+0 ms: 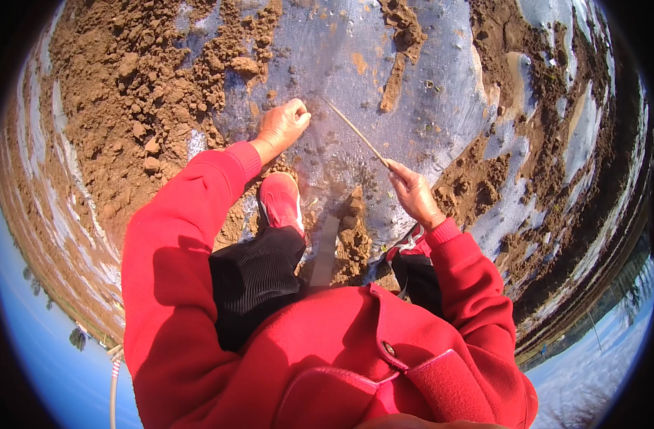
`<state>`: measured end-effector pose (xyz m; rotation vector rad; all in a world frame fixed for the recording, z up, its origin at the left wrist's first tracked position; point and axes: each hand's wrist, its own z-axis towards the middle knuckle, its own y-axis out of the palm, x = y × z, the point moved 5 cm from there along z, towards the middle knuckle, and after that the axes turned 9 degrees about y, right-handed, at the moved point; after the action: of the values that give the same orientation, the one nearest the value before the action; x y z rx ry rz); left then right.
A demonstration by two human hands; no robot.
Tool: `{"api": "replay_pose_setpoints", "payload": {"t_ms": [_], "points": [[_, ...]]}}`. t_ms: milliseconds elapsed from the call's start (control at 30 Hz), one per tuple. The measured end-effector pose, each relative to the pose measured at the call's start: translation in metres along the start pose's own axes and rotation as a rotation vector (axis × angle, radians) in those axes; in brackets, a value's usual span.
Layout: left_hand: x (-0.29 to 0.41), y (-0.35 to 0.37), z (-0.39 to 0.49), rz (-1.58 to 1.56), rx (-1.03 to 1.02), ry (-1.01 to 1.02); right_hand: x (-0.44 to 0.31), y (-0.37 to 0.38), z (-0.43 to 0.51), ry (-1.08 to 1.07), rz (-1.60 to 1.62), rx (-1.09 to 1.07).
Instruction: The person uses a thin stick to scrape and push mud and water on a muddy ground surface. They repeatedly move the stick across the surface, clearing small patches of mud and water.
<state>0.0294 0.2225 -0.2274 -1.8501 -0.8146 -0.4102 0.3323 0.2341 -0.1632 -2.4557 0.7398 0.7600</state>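
Observation:
My right hand (pixel 410 187) grips one end of a thin, straight stick (pixel 356 130). The stick slants up and left, its far tip over a sheet of plastic mulch film (pixel 354 69) on the ground. Level with that tip but left of it, my left hand (pixel 284 126) is above the film with its fingers curled closed. Nothing shows in its grasp, though the inside of the fingers is hidden. Beneath both hands the film is spotted with moisture and crumbs of soil. A strip of brown soil (pixel 394 86) lies on it farther ahead.
Loose clods of brown soil (pixel 139 91) border the film on the left. My red shoe (pixel 280 198) is close below my left hand. A flat grey strip (pixel 325 249) runs between my legs beside a soil lump (pixel 355 230). More film-covered ground (pixel 584 128) stretches right.

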Motion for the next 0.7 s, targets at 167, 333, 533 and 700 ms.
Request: {"api": "replay_pose_setpoints", "payload": {"t_ms": [167, 333, 533, 700], "points": [[-0.008, 0.006, -0.007, -0.154, 0.072, -0.096, 0.0, 0.002, 0.004, -0.012, 0.006, 0.009], [-0.009, 0.006, -0.003, -0.213, 0.07, -0.117, -0.003, -0.003, 0.018, -0.002, 0.094, 0.049], [-0.014, 0.01, 0.005, -0.173, -0.019, -0.07, -0.005, -0.007, 0.017, -0.077, 0.131, 0.036], [-0.023, 0.021, 0.0, -0.568, -0.086, -0.195, 0.007, -0.002, 0.017, 0.079, 0.194, 0.004]]}}
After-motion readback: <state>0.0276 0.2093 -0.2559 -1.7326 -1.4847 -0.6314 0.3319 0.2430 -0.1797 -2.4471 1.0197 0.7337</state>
